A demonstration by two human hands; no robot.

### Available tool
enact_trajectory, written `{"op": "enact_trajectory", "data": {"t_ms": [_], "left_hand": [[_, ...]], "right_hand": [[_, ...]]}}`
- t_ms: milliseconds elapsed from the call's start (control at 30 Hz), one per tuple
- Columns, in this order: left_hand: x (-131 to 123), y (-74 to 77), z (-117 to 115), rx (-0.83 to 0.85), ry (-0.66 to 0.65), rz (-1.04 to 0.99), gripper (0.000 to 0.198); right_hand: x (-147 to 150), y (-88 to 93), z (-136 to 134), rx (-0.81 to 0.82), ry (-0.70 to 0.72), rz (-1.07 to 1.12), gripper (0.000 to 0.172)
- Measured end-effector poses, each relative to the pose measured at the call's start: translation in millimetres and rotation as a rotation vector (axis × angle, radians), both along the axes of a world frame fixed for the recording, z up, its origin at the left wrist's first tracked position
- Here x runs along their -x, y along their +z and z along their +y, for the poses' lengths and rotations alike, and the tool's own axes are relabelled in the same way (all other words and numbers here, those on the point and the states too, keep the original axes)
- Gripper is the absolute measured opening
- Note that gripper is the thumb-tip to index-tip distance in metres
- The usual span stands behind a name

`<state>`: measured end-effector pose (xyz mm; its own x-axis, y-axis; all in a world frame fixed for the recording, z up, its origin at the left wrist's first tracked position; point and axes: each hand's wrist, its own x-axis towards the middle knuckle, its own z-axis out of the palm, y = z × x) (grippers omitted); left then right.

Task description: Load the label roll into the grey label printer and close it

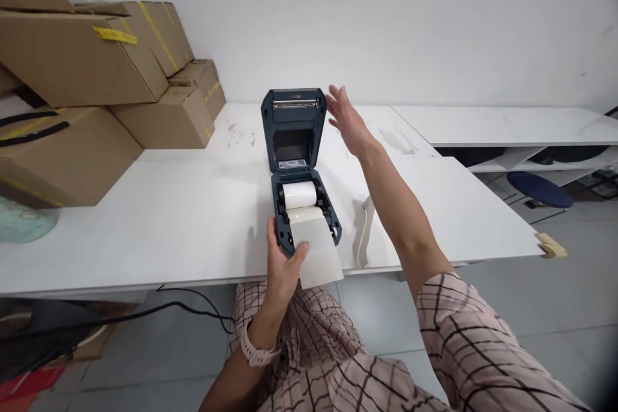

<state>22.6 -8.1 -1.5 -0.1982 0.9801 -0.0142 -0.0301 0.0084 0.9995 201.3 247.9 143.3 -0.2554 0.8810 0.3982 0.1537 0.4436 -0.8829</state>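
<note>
A dark label printer [332,212] stands on the white table with its lid [294,117] raised. Inside it lies a white paper roll [299,194], and a strip of label paper [316,254] runs out over the front edge. My left hand [283,264] is at the printer's front left corner, its thumb on the strip and its fingers against the printer's side. Beside the lid's right edge is my right hand [346,119], fingers apart and nothing in it; whether the fingertips touch the lid is unclear.
Several cardboard boxes [164,117] are stacked at the left of the table [193,225]. Right of the printer lies a curled paper strip [365,232]. A blue stool [539,190] stands at the far right. Black cables [193,309] hang below the table edge.
</note>
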Motion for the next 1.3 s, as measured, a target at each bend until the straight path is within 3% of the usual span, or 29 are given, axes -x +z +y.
{"op": "enact_trajectory", "data": {"t_ms": [67,133,200,333,433,500,533,667,767,833,967,1167,1233,1300], "left_hand": [[2.7,2.9,1.2,0.073,0.014,0.012,0.111],[5.7,3.6,2.8,0.116,0.012,-0.001,0.117],[7.8,0.8,2.1,0.104,0.008,-0.026,0.118],[11.8,-6.2,-4.8,0.010,0.029,-0.103,0.109],[16.2,0.4,-5.7,-0.093,0.083,-0.134,0.100],[18.6,10.8,-0.3,-0.125,0.107,-0.110,0.097],[19.2,16.4,4.3,-0.115,0.105,-0.089,0.097],[19.1,29.5,27.4,0.042,0.063,-0.095,0.105],[18.6,26.4,37.6,0.108,-0.057,-0.205,0.096],[18.6,22.0,38.8,0.083,-0.105,-0.247,0.084],[18.7,18.0,38.5,0.028,-0.072,-0.232,0.073],[21.0,21.7,45.4,-0.005,-0.059,-0.154,0.071],[21.2,16.9,35.3,0.002,-0.016,-0.127,0.074],[18.9,7.2,14.1,0.024,0.128,-0.049,0.075]], "right_hand": [[12.3,7.9,18.1,0.043,0.082,0.037,0.084],[16.4,8.4,10.4,0.040,0.105,0.070,0.085],[12.4,1.7,-19.8,0.008,0.086,0.091,0.082],[-1.0,-29.1,-108.9,-0.060,0.050,0.054,0.074],[-1.6,-61.4,-161.0,-0.058,0.041,-0.003,0.057],[2.7,-82.4,-179.2,0.034,0.003,0.050,0.045],[5.5,-91.5,-184.1,0.111,-0.032,0.116,0.048],[15.8,-115.4,-190.9,0.506,-0.116,0.439,0.093],[18.6,-122.7,-195.7,0.680,-0.107,0.529,0.096],[18.2,-125.0,-199.1,0.699,-0.104,0.520,0.089],[18.2,-127.3,-200.7,0.678,-0.102,0.485,0.082],[22.2,-131.0,-197.0,0.654,-0.166,0.495,0.096],[22.5,-132.4,-196.5,0.664,-0.177,0.492,0.102],[22.6,-133.5,-196.3,0.669,-0.188,0.494,0.104]]}}
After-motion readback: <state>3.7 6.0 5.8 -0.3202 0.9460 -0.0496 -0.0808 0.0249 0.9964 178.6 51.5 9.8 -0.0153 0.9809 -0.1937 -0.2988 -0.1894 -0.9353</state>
